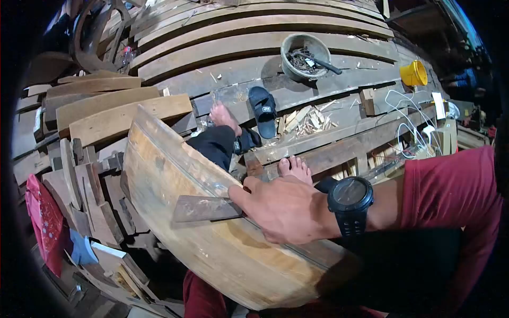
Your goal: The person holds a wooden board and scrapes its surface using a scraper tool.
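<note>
A large curved wooden board [212, 241] lies slantwise across the lower middle, with a thin groove near its upper edge. My right hand [291, 206], with a black watch on the wrist, is closed around a flat, dark, blade-like piece [204, 209]. The piece rests against the board's face and its free end points left. The fingertips are partly hidden under the hand. My left hand is not in view; a red sleeve [200, 297] shows below the board.
Bare feet and black sandals [262, 111] are beyond the board. A grey bucket [305, 57] of dark metal pieces and a yellow bucket [413, 73] stand farther back. Curved planks [130, 116] are stacked left. White cables [413, 124] lie right; wood chips [310, 119] are scattered.
</note>
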Action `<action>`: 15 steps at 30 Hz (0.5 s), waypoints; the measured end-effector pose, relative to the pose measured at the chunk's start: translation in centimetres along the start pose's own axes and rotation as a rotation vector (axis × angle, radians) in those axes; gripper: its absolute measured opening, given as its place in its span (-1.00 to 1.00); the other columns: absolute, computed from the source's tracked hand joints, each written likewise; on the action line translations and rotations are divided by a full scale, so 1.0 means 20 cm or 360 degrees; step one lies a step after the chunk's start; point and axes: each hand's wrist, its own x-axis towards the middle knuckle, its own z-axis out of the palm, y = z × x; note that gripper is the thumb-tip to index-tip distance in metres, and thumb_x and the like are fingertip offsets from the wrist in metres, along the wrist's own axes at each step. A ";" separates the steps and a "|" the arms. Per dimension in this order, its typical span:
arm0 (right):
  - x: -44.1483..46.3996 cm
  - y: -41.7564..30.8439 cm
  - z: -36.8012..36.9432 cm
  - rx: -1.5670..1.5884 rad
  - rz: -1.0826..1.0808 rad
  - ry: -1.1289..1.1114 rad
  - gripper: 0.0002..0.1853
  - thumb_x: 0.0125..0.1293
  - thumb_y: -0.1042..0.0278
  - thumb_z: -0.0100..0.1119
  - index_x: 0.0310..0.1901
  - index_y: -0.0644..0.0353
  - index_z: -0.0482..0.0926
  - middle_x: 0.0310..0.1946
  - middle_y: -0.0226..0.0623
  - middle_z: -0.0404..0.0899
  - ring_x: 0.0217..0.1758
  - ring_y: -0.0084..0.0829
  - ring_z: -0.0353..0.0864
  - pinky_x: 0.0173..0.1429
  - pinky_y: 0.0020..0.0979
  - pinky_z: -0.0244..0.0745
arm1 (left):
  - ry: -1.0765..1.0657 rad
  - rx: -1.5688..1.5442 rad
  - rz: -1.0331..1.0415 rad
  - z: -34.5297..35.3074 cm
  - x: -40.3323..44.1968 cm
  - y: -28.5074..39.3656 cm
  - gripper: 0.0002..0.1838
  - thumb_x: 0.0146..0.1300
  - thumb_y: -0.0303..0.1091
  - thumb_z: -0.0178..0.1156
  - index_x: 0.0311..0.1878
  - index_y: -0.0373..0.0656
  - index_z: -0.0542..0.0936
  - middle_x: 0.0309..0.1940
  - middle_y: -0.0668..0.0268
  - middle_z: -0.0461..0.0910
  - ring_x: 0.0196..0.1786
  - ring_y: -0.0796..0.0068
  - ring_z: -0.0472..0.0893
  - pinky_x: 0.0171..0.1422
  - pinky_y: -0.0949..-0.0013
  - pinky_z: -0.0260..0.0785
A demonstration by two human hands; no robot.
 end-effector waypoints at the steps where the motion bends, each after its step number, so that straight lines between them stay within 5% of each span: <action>1: 0.00 0.00 -0.01 -0.0003 -0.0003 0.0001 -0.52 0.15 0.47 0.19 0.09 0.37 0.27 -0.08 0.21 0.48 -0.09 0.28 0.63 0.02 0.15 0.48 | 0.0004 -0.0018 0.0000 -0.01 -0.03 0.00 -0.37 0.61 0.13 -0.15 0.37 -0.25 0.45 0.28 0.18 0.54 0.25 0.27 0.54 0.42 0.19 0.35; 5: 0.00 0.01 0.02 -0.0060 0.0014 -0.0020 -0.50 0.15 0.46 0.21 0.10 0.37 0.27 -0.08 0.24 0.48 -0.11 0.23 0.65 0.00 0.12 0.49 | 0.0065 -0.0098 0.0027 -0.12 -0.23 0.03 -0.36 0.61 0.14 -0.14 0.39 -0.24 0.43 0.30 0.17 0.53 0.27 0.26 0.54 0.42 0.19 0.35; 15: 0.00 0.01 0.11 -0.0149 -0.0058 0.0262 -0.62 0.21 0.42 0.21 -0.01 0.39 0.32 -0.12 0.15 0.56 -0.12 0.21 0.66 -0.08 0.09 0.56 | 0.0529 -0.0494 0.0037 -0.59 -1.64 0.03 -0.33 0.60 0.17 -0.14 0.44 -0.23 0.39 0.33 0.15 0.50 0.30 0.22 0.53 0.43 0.18 0.36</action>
